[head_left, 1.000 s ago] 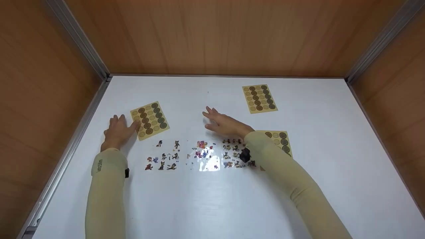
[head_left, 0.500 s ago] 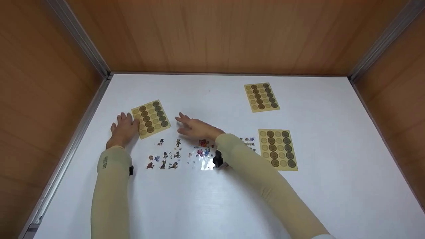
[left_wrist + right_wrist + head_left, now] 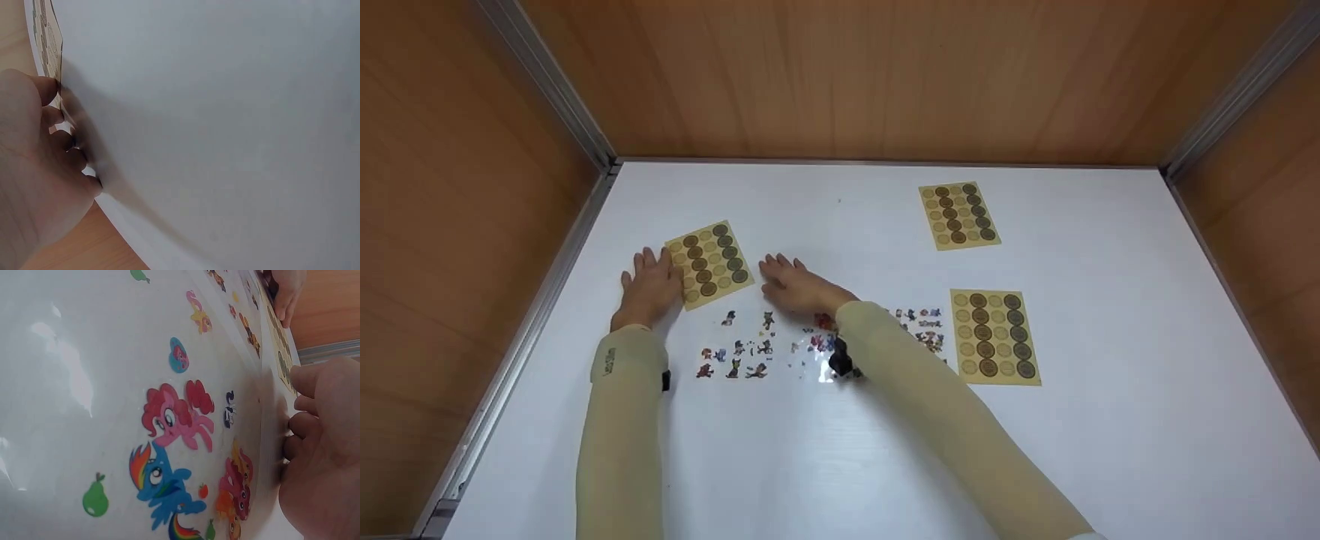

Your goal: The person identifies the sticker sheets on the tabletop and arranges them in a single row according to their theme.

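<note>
My left hand [image 3: 648,291] rests at the left edge of a tilted tan sticker sheet [image 3: 712,262] printed with rows of round coin-like stickers. In the left wrist view its thumb touches the edge of the sheet [image 3: 49,39], while the other fingertips meet the white table. My right hand [image 3: 801,291], palm down with fingers extended, is at the table just right of that sheet and holds nothing. Below it lies a clear sheet of cartoon pony stickers [image 3: 174,419], partly covered by the right sleeve in the head view.
Clear sheets with small cartoon dog stickers [image 3: 735,367] lie left and right of the pony stickers. Another tan sheet [image 3: 960,216] lies at the back right, and one more tan sheet [image 3: 996,337] nearer on the right. Wooden panels [image 3: 840,82] wall in the white table [image 3: 810,465].
My right hand has moved left, from the table's middle to near the left tan sheet, uncovering the near right sheet. My left hand stays at the left sheet's edge. The view has shifted slightly.
</note>
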The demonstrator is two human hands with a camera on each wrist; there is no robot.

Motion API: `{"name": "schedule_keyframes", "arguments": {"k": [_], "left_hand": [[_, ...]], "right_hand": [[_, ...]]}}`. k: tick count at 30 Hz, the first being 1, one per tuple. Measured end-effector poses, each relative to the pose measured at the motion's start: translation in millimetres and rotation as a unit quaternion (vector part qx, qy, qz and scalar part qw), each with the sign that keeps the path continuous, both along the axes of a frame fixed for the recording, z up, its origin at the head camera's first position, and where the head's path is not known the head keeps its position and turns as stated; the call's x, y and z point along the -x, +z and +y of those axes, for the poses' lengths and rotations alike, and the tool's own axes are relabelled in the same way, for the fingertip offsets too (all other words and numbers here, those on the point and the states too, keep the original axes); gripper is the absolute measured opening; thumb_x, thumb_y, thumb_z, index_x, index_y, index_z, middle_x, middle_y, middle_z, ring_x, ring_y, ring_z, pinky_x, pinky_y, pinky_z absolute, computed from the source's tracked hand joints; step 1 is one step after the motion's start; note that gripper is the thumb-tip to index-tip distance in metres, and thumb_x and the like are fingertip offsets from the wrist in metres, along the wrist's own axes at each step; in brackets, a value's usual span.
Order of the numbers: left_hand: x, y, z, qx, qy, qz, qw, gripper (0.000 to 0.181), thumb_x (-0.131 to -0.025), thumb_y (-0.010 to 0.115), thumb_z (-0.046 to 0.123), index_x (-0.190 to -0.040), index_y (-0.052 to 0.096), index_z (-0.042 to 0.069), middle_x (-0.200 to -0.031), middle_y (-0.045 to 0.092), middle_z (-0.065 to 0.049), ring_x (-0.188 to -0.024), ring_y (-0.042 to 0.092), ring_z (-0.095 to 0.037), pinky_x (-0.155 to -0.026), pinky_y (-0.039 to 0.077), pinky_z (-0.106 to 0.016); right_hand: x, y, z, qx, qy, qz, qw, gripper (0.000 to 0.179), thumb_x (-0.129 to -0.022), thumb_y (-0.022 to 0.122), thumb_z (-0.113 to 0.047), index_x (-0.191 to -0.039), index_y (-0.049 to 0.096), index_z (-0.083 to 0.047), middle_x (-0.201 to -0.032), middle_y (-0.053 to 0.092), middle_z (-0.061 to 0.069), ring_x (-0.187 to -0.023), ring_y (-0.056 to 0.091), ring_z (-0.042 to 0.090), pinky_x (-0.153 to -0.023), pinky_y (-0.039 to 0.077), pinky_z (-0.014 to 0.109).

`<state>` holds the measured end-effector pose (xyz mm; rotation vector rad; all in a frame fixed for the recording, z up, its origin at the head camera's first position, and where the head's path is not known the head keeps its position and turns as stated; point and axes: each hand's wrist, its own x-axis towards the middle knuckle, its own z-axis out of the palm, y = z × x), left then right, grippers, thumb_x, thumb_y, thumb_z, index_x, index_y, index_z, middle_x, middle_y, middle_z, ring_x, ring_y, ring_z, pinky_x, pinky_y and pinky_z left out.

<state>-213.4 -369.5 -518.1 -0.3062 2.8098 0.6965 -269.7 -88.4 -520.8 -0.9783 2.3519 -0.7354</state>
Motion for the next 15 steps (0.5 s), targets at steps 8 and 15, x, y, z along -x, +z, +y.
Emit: {"name": "schedule_keyframes", "arguments": {"k": [8, 15], "left_hand": [[7.4, 1.0, 19.5, 0.004, -0.003, 0.004, 1.0, 0.078, -0.107, 0.022, 0.053, -0.16, 0.004, -0.002, -0.162, -0.013, -0.033, -0.15, -0.015, -0.047, -0.115, -0.014, -0.068], [16.5, 0.1, 34.5, 0.0, -0.012, 0.005, 0.9999, 0.084, -0.105, 0.024, 0.059, -0.161, 0.006, 0.0, -0.162, -0.011, -0.033, -0.15, -0.014, -0.047, -0.113, -0.014, -0.071]], "right_hand": [[-1.9, -1.4, 4, -0.004, -0.024, 0.004, 0.9997, 0.063, -0.11, 0.04, -0.03, -0.164, 0.011, -0.015, -0.17, 0.009, 0.005, -0.155, 0.002, 0.021, -0.124, -0.001, 0.032], [-2.0, -3.4, 2, -0.021, 0.004, 0.052, 0.9984, 0.063, -0.11, 0.042, -0.027, -0.164, 0.013, -0.011, -0.169, 0.01, 0.006, -0.155, 0.003, 0.02, -0.124, -0.001, 0.033]]}}
